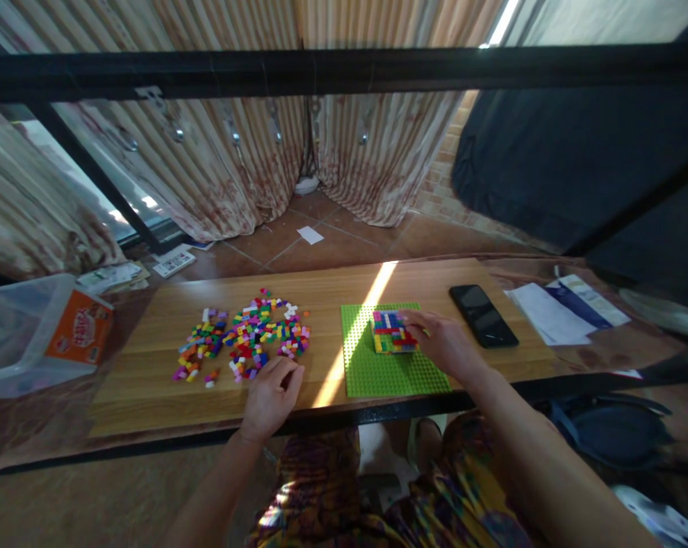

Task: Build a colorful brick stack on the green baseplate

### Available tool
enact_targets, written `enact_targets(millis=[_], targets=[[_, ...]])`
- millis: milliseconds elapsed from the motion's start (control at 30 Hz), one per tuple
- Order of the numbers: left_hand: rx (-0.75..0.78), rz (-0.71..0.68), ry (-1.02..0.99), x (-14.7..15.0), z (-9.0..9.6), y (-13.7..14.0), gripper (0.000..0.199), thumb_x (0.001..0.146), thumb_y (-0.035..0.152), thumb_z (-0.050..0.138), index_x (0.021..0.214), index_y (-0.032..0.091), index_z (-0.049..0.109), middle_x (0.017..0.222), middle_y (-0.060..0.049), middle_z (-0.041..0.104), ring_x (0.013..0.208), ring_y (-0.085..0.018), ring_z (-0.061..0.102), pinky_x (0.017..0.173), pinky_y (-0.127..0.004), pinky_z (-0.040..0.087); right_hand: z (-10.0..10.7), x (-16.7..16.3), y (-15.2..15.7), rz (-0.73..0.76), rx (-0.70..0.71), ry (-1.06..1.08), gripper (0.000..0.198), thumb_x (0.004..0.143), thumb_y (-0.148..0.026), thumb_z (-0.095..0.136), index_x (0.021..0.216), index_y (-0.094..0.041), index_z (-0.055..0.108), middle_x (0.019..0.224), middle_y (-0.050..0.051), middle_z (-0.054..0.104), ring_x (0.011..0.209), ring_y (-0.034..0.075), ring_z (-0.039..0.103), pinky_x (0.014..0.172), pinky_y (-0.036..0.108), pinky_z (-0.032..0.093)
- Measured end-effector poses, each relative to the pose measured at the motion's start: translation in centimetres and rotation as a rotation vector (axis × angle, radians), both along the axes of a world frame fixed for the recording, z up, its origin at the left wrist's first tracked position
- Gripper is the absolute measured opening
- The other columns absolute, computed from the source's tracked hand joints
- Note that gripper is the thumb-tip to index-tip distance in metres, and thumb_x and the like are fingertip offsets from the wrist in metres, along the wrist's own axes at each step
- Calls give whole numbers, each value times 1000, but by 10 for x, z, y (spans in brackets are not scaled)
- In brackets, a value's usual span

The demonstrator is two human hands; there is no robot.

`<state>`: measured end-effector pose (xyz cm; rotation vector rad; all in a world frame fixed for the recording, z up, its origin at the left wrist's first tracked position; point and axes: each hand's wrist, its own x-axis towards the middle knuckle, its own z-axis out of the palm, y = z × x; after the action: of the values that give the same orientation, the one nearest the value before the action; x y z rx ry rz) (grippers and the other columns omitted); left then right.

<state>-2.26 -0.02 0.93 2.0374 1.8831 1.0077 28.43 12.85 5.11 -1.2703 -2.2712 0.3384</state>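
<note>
A small block of multicoloured toy building bricks (394, 332) stands on a green studded baseplate (361, 380). My right hand (444, 346) reaches over the plate's right part, its fingers pressed together against the top right of the block. Whatever lies between those fingertips is too small to make out. At the front of the table my left hand (271, 396) rests with curled fingers, its inside hidden. Just beyond it lies a loose pile of toy bricks (267, 327) in many colours, with a smaller heap (207, 339) to its left.
A wooden tabletop (150, 396) carries everything. To the right of the plate lies a black phone (483, 315), with papers (555, 312) beyond it. At the far left stands a clear plastic bin (24, 335) with an orange label. A bright sun stripe crosses table and plate.
</note>
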Motion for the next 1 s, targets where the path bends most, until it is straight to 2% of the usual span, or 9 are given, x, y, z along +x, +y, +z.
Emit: enact_targets(millis=[167, 267, 467, 700, 1000], targets=[[14, 10, 17, 1, -1, 0, 20, 91, 26, 48, 73, 20, 54, 74, -2, 59, 75, -15, 57, 71, -27, 43, -6, 2, 2, -204, -41, 223, 27, 82, -29, 56, 102, -17, 70, 84, 7, 72, 66, 17, 64, 66, 33, 52], [15, 17, 28, 1, -2, 1, 20, 91, 26, 48, 72, 20, 54, 73, -2, 58, 74, -15, 57, 71, -26, 43, -12, 0, 6, -260, -123, 293, 30, 77, -33, 60, 98, -14, 70, 81, 7, 70, 61, 16, 60, 60, 31, 50], [8, 28, 32, 1, -5, 0, 19, 91, 25, 48, 73, 20, 54, 75, -2, 58, 76, -15, 57, 71, -26, 43, -24, -2, 12, -256, -344, 437, 28, 69, -37, 68, 88, -16, 68, 72, 4, 67, 58, 15, 59, 52, 28, 48], [16, 29, 39, 2, -6, 0, 21, 92, 25, 47, 72, 20, 52, 73, -2, 57, 76, -15, 56, 71, -26, 43, -29, -3, 14, -258, -484, 599, 26, 62, -34, 73, 81, -17, 66, 69, 2, 65, 57, 13, 58, 53, 26, 50], [24, 29, 33, 3, -7, 0, 20, 92, 25, 48, 73, 19, 53, 73, -2, 55, 75, -15, 55, 70, -26, 42, -25, -7, 10, -276, -520, 666, 25, 59, -31, 75, 78, -17, 66, 69, 1, 64, 60, 13, 59, 54, 25, 52]])
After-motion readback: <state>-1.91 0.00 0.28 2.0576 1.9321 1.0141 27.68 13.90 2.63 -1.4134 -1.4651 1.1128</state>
